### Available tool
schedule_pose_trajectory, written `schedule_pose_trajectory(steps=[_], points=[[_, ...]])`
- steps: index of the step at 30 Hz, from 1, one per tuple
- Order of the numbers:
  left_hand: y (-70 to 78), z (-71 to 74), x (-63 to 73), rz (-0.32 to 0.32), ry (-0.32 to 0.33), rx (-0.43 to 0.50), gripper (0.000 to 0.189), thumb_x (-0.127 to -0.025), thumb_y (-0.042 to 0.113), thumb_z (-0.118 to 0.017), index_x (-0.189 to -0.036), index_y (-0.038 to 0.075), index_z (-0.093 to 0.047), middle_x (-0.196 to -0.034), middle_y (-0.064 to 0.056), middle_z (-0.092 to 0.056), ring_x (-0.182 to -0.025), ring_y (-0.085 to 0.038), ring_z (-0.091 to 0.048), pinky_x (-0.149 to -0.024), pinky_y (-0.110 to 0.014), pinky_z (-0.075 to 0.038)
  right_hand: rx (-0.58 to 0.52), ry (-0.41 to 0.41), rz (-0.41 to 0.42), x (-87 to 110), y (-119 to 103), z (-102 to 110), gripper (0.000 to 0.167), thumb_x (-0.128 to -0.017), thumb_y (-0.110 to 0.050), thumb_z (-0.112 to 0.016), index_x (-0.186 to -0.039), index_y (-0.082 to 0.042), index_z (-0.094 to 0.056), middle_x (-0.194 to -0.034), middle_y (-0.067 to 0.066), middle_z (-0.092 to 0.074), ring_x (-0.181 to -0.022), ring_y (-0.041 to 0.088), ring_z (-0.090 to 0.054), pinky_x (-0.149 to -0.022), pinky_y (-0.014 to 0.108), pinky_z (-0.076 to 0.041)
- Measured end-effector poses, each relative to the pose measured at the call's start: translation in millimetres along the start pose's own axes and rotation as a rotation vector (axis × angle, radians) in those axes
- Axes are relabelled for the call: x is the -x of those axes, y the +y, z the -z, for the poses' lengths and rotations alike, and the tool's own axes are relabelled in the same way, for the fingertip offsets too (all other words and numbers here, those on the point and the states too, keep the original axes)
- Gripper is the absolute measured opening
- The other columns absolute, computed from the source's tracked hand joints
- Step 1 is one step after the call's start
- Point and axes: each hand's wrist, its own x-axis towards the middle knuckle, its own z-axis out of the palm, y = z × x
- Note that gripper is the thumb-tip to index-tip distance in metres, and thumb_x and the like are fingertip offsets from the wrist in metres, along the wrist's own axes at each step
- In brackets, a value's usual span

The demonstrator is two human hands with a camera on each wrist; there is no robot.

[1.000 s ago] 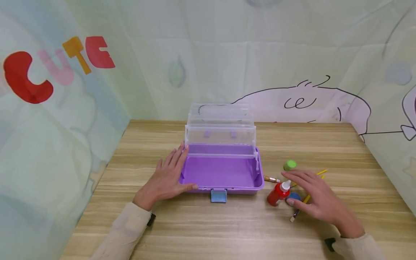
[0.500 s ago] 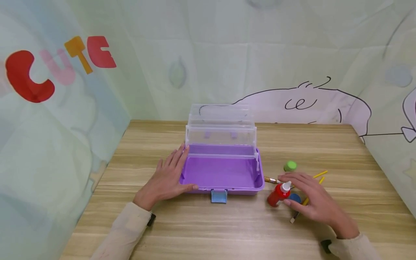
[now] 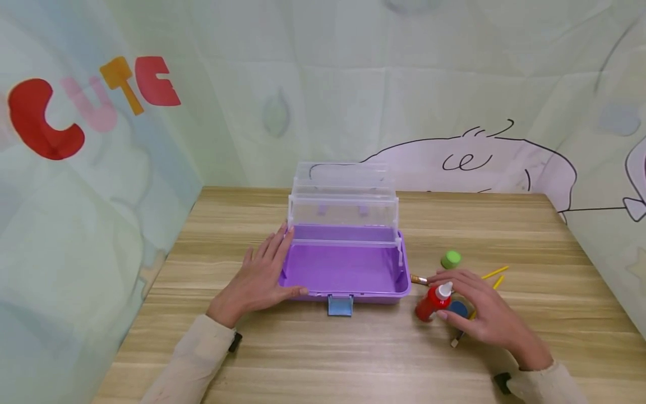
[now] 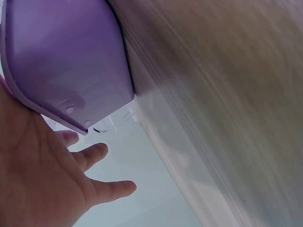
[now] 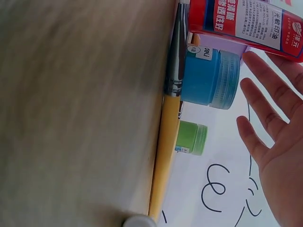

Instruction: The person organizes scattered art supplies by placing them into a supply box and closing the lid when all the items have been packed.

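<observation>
A purple storage box stands with its clear tiered trays raised at the back. My left hand rests along the box's left side, thumb over the front rim; its fingers stretch out straight in the left wrist view. To the right of the box is a red bottle with a white nozzle cap. My right hand hovers around the bottle with fingers extended; whether they touch it I cannot tell. Beneath that hand are a blue paint jar and a yellow-handled paintbrush.
Behind the right hand stands a green paint jar. Another paintbrush lies close to the box's right side. A blue latch hangs at the box front. Printed fabric surrounds the wooden table.
My right hand has moved left and slightly lower, closing in on the red bottle. The left hand and the box have stayed in place.
</observation>
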Motion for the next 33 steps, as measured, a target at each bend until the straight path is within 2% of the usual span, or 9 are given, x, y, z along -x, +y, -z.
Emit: schedule_pose_trajectory(steps=[2, 4, 8, 10, 12, 16, 20, 27, 33], points=[[0.0, -0.2, -0.2, 0.003, -0.003, 0.0, 0.123, -0.08, 0.083, -0.058, -0.164, 0.022, 0.01, -0.172, -0.005, 0.002, -0.153, -0.038, -0.02, -0.108, -0.079, -0.023, 0.01, -0.012, -0.023, 0.9, 0.2, -0.2, 0.055, -0.077, -0.017, -0.086, -0.129, -0.017, -0.067, -0.132, -0.003, -0.065, -0.127, 0.018, -0.054, -0.111, 0.019, -0.029], [-0.1, -0.2, -0.4, 0.006, -0.005, -0.001, 0.123, -0.08, 0.083, -0.058, -0.164, 0.023, 0.01, -0.172, -0.004, 0.002, -0.153, -0.038, -0.02, -0.109, -0.079, -0.023, 0.031, -0.02, -0.055, 1.9, -0.2, -0.3, 0.054, -0.078, -0.017, -0.086, -0.128, -0.017, -0.067, -0.131, 0.0, -0.066, -0.126, 0.018, -0.055, -0.108, 0.027, -0.038], [0.1, -0.2, -0.8, 0.005, -0.004, 0.004, 0.124, -0.08, 0.081, -0.061, -0.164, 0.022, 0.01, -0.172, -0.005, 0.002, -0.153, -0.038, -0.02, -0.108, -0.079, -0.022, 0.066, -0.03, -0.107, 2.7, -1.9, -0.6, 0.053, -0.079, -0.018, -0.086, -0.128, -0.016, -0.067, -0.128, 0.001, -0.066, -0.119, 0.017, -0.058, -0.092, 0.045, -0.051], [0.2, -0.1, -0.8, 0.004, -0.004, 0.008, 0.124, -0.08, 0.08, -0.061, -0.164, 0.022, 0.01, -0.172, -0.005, 0.002, -0.153, -0.038, -0.02, -0.108, -0.08, -0.022, 0.062, -0.033, -0.117, 2.3, -2.6, -0.6, 0.053, -0.079, -0.018, -0.086, -0.128, -0.017, -0.067, -0.127, -0.001, -0.067, -0.116, 0.016, -0.06, -0.088, 0.049, -0.054], [0.2, 0.2, -0.4, 0.004, -0.004, 0.017, 0.124, -0.08, 0.079, -0.062, -0.164, 0.022, 0.01, -0.172, -0.005, 0.002, -0.154, -0.038, -0.019, -0.108, -0.08, -0.022, 0.049, -0.031, -0.112, 1.7, -2.4, -1.0, 0.051, -0.078, -0.018, -0.087, -0.126, -0.02, -0.067, -0.125, -0.005, -0.067, -0.114, 0.014, -0.06, -0.087, 0.045, -0.055], [0.2, 0.2, 0.1, 0.003, -0.002, 0.032, 0.124, -0.08, 0.08, -0.062, -0.164, 0.023, 0.009, -0.172, -0.005, 0.002, -0.154, -0.038, -0.019, -0.108, -0.08, -0.021, 0.006, -0.021, -0.071, 1.2, -0.5, -2.8, 0.052, -0.077, -0.014, -0.088, -0.123, -0.027, -0.066, -0.12, -0.013, -0.067, -0.111, 0.009, -0.062, -0.091, 0.028, -0.053], [0.1, -0.8, 0.7, 0.004, 0.003, 0.045, 0.124, -0.08, 0.08, -0.062, -0.164, 0.023, 0.01, -0.172, -0.005, 0.002, -0.153, -0.038, -0.02, -0.108, -0.08, -0.02, -0.067, -0.027, -0.051, 1.2, 1.1, -5.1, 0.053, -0.078, -0.012, -0.088, -0.122, -0.029, -0.065, -0.118, -0.015, -0.068, -0.107, 0.007, -0.066, -0.093, 0.016, -0.049], [-0.3, -2.4, 0.0, 0.005, 0.005, 0.037, 0.124, -0.08, 0.079, -0.063, -0.164, 0.024, 0.01, -0.172, -0.005, 0.001, -0.153, -0.038, -0.02, -0.108, -0.08, -0.02, -0.134, -0.029, -0.071, -1.1, -1.4, -7.3, 0.047, -0.079, -0.009, -0.087, -0.12, -0.021, -0.067, -0.113, -0.011, -0.071, -0.099, 0.006, -0.069, -0.088, 0.016, -0.053], [-0.6, -2.6, 0.0, 0.004, 0.006, 0.042, 0.124, -0.08, 0.079, -0.063, -0.164, 0.024, 0.01, -0.172, -0.005, 0.002, -0.153, -0.039, -0.02, -0.108, -0.08, -0.02, -0.182, -0.028, -0.079, -3.2, -4.8, -9.4, 0.053, -0.076, -0.004, -0.086, -0.122, -0.018, -0.065, -0.114, -0.008, -0.071, -0.097, 0.006, -0.069, -0.083, 0.018, -0.056]])
